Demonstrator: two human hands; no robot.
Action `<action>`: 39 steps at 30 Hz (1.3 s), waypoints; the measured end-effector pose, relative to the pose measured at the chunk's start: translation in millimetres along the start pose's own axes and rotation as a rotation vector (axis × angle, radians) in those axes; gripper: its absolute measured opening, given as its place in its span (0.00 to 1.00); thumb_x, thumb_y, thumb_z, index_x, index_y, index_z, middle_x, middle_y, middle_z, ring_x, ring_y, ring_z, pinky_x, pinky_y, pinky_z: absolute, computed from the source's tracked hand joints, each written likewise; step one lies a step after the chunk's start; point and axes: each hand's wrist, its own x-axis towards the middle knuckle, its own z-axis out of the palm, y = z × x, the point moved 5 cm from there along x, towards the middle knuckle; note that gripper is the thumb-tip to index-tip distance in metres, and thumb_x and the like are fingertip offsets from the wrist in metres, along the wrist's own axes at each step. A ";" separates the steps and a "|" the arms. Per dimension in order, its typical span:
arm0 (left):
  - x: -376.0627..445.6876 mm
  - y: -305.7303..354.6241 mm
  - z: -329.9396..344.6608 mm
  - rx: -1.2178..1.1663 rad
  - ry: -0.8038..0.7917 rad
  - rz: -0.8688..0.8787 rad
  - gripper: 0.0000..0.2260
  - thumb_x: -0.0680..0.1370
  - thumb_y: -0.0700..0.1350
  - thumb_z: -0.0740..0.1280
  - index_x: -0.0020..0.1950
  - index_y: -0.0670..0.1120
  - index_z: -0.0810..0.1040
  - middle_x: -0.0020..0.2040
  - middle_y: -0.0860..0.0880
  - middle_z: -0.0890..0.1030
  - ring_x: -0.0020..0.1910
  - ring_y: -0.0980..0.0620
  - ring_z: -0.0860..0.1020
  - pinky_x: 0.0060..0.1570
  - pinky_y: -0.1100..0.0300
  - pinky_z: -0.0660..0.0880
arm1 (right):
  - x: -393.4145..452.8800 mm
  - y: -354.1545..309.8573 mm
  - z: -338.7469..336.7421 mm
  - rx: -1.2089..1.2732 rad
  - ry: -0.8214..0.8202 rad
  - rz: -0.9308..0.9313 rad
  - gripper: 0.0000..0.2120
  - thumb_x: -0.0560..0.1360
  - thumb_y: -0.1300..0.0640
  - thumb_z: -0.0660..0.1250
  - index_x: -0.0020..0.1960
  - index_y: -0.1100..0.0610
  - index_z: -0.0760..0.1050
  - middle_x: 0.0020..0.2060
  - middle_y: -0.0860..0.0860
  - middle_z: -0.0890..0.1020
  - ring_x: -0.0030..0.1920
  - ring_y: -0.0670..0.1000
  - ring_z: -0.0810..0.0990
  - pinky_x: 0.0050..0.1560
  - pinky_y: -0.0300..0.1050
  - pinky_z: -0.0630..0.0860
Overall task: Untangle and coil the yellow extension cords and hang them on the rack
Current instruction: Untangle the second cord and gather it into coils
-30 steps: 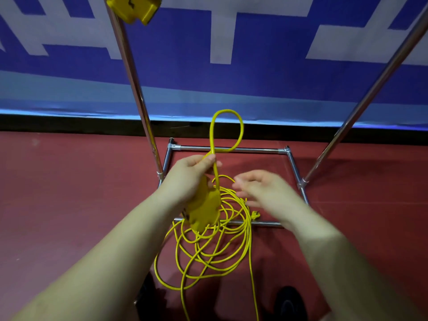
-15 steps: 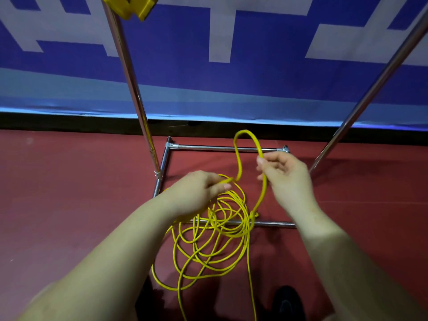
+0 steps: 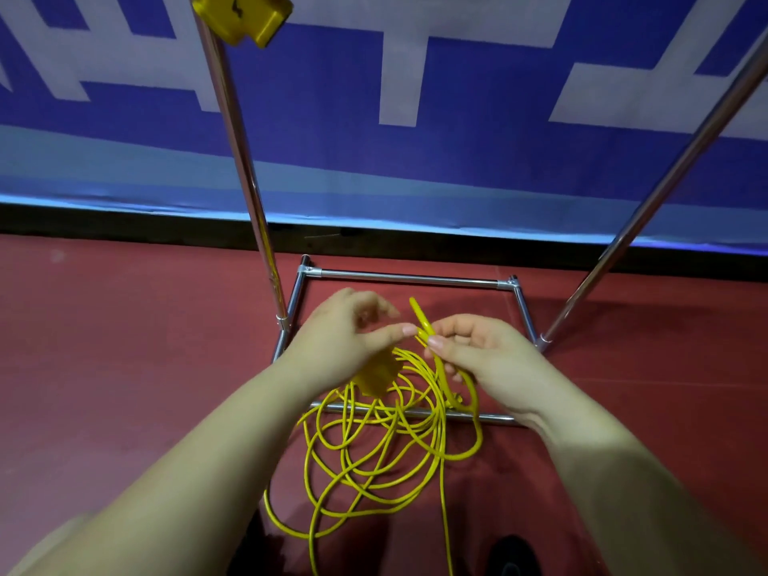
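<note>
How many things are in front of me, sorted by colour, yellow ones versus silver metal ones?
Yellow: 3, the tangled cord, the socket block under the left hand, and the block up on the pole.
Silver metal: 1, the rack.
Total: 4.
</note>
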 end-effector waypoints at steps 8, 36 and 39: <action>-12.1 -4.3 45.9 -1.045 -0.239 -0.776 0.14 0.78 0.53 0.63 0.35 0.47 0.75 0.30 0.52 0.79 0.31 0.56 0.77 0.34 0.64 0.73 | -0.3 -2.0 4.7 0.014 0.119 -0.057 0.04 0.73 0.64 0.68 0.44 0.56 0.77 0.31 0.51 0.79 0.30 0.45 0.72 0.31 0.35 0.69; -15.0 16.3 66.2 -0.652 -0.464 -0.291 0.12 0.83 0.41 0.54 0.45 0.43 0.74 0.33 0.49 0.75 0.32 0.56 0.79 0.37 0.64 0.75 | 8.8 9.2 -42.1 1.071 0.458 0.247 0.09 0.79 0.63 0.59 0.41 0.65 0.71 0.28 0.58 0.80 0.29 0.53 0.82 0.42 0.44 0.80; -6.5 13.1 56.1 -0.770 -0.297 -0.356 0.11 0.83 0.40 0.53 0.44 0.43 0.72 0.33 0.48 0.73 0.28 0.55 0.80 0.32 0.61 0.78 | 8.5 6.5 -39.6 0.681 0.372 0.251 0.10 0.78 0.56 0.62 0.44 0.63 0.73 0.39 0.56 0.80 0.39 0.52 0.81 0.43 0.46 0.81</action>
